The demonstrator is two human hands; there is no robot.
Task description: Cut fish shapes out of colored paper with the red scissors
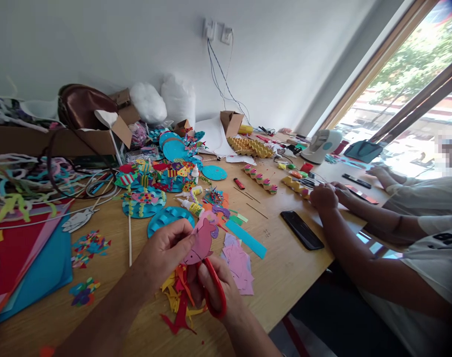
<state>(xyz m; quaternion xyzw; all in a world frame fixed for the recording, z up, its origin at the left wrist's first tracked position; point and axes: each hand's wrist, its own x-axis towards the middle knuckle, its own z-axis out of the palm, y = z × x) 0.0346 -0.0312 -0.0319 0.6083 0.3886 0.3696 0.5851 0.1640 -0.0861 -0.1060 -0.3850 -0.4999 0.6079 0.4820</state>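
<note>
Pink paper cut-out [201, 242], one, above the counter [278, 272], pinched in left hand [171, 244], curved outline seemingly mostly cut, remaining trimming unclear; red scissors [219, 297], one pair, gripped in right hand [226, 280], blades largely hidden

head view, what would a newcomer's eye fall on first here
Probably the red scissors in the right hand, front and centre, just below the pink paper that the left hand pinches. Beyond them, bright paper fish crowd the middle of the table. At far left, a tangle of pale strands lies before a cardboard box.
</note>
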